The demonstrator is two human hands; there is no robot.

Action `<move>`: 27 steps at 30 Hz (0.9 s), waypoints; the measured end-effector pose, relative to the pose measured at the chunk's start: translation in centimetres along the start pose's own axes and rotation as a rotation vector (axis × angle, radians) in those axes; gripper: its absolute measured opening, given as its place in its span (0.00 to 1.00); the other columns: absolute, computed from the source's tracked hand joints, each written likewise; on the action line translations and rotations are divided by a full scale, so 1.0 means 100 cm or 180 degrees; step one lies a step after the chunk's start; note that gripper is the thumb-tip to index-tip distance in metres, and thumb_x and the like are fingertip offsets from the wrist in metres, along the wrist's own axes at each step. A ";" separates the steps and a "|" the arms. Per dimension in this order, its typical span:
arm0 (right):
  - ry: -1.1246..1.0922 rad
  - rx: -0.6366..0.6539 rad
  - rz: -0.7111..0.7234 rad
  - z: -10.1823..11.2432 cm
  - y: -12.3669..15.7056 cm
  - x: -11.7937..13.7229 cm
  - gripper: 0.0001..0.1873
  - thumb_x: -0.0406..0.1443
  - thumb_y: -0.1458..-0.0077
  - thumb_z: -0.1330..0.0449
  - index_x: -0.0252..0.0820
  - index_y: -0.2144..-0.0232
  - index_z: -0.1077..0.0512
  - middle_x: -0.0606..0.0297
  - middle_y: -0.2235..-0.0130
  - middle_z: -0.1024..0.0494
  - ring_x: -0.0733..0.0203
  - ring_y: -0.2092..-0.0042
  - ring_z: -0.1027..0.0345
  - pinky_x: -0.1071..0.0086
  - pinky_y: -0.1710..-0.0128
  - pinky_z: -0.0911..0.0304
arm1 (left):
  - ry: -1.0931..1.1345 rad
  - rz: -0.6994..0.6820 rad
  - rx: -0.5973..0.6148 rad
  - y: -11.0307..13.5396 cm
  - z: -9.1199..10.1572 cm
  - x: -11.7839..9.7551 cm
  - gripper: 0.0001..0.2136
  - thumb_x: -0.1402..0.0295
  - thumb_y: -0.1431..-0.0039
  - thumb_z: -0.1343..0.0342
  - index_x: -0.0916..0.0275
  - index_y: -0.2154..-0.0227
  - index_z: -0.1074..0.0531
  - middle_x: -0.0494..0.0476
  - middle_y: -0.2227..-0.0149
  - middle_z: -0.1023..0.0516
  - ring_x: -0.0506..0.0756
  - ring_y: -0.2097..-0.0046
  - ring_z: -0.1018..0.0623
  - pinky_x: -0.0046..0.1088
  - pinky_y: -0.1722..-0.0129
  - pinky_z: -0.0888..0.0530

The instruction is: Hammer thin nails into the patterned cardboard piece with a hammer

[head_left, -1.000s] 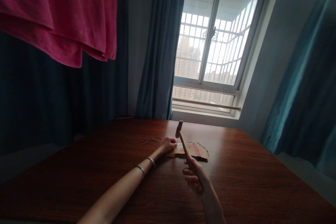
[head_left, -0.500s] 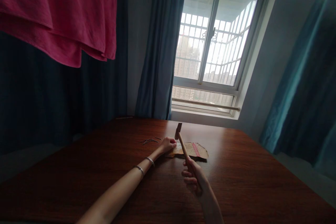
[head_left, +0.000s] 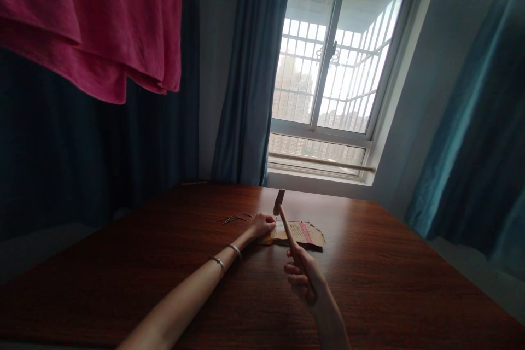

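My right hand (head_left: pixel 302 274) is wrapped round the wooden handle of a hammer (head_left: pixel 288 229), whose head is raised just above my left hand's fingertips. My left hand (head_left: pixel 262 224) pinches a thin upright nail (head_left: pixel 276 221) at the left end of a flat brown piece of cardboard (head_left: pixel 314 235). The cardboard is dotted with many small marks and has a pink stripe near its right side. Directly over the nail hangs the hammer head; whether they touch I cannot tell. Several loose nails (head_left: pixel 232 219) lie to the left of my left hand.
A reddish-brown wooden table (head_left: pixel 394 284) carries everything. Behind it are a barred window (head_left: pixel 328 65) and blue curtains (head_left: pixel 246 82). A pink cloth (head_left: pixel 123 27) hangs at the upper left.
Almost nothing differs. The hammer head sits very slightly higher in the view, and both hands keep their grip.
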State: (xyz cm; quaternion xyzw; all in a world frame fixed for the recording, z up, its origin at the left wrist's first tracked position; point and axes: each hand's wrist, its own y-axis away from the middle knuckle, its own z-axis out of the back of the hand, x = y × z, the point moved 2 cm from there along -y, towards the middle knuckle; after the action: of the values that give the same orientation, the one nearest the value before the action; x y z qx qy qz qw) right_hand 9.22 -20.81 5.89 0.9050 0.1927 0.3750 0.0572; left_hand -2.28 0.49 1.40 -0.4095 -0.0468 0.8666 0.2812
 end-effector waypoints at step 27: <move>0.2361 -0.2262 0.1469 0.109 0.036 0.044 0.05 0.34 0.62 0.43 0.43 0.80 0.38 0.77 0.89 0.40 0.72 0.89 0.48 0.77 0.88 0.57 | -0.0014 -0.0052 0.0049 0.000 0.001 -0.003 0.17 0.59 0.54 0.50 0.68 0.72 0.23 0.57 0.74 0.22 0.52 0.72 0.28 0.23 0.73 0.38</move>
State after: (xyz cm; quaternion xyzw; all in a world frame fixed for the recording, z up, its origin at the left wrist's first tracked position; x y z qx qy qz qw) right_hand 20.79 -21.95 1.90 0.6563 -0.1412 0.7127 0.2035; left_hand -2.21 0.32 1.66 -0.4050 -0.0442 0.8656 0.2913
